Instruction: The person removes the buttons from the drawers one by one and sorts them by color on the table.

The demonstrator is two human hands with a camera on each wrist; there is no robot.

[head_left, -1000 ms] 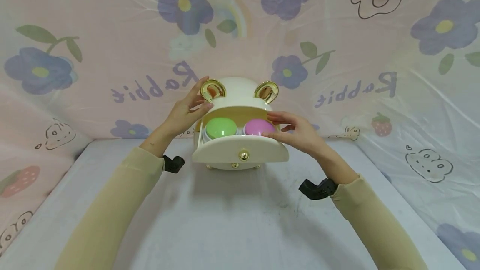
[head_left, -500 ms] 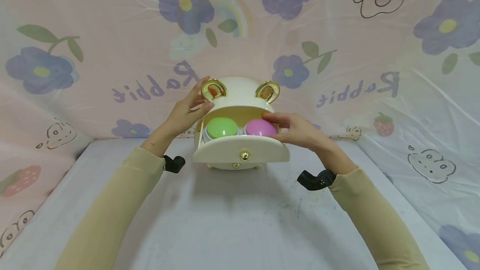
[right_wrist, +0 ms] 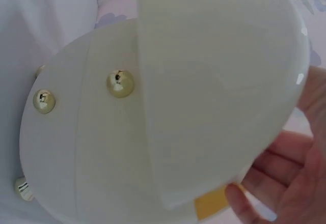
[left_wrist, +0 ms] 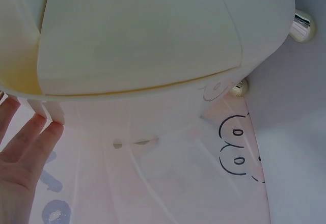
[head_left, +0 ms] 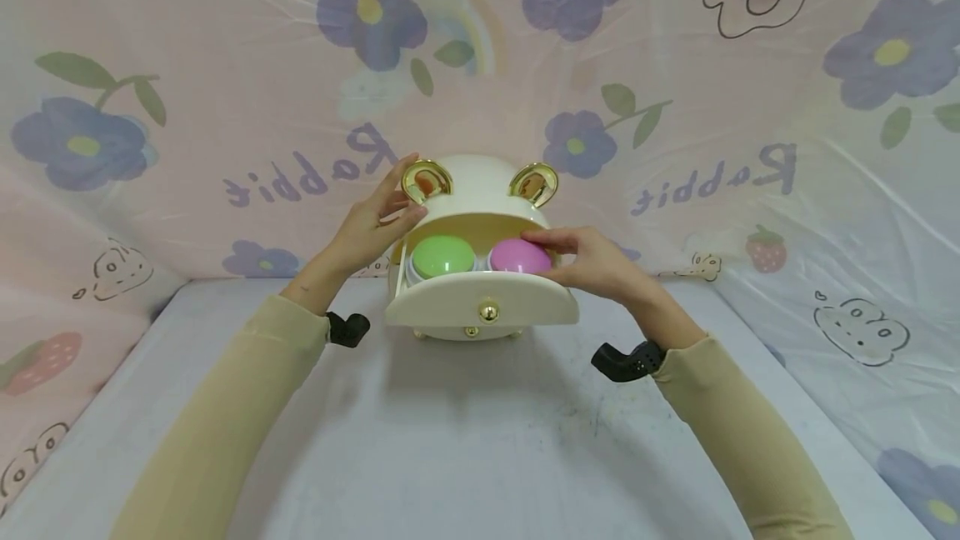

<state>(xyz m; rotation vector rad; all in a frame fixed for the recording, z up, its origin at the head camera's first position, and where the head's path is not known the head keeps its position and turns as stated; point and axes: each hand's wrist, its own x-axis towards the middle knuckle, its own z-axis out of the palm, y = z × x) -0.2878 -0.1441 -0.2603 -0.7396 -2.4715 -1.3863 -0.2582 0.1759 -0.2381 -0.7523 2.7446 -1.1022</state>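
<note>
A cream drawer box point(head_left: 480, 177) with gold-rimmed ears stands at the back, its upper drawer point(head_left: 442, 302) pulled out. Two round jars sit inside: one with a green lid point(head_left: 444, 257), the other with a pink lid point(head_left: 517, 255). My right hand point(head_left: 600, 265) holds the pink-lidded jar, index finger over the lid's far side and thumb at its near side, partly behind the drawer front. My left hand point(head_left: 371, 227) rests against the box's left side by the ear. In the left wrist view its fingers point(left_wrist: 38, 142) lie nearly straight, tips against the box.
The box stands on small gold feet point(left_wrist: 239, 87) on a white-covered table point(head_left: 465, 457). Gold knobs point(right_wrist: 120, 83) stick out from the drawer fronts. Close behind hangs a printed cloth point(head_left: 480, 90) with flowers and rabbits, which also runs along both sides.
My right hand has moved slightly left, its index finger now over the pink lid and its fingers closed in on the jar. The left hand, box and drawer stay put.
</note>
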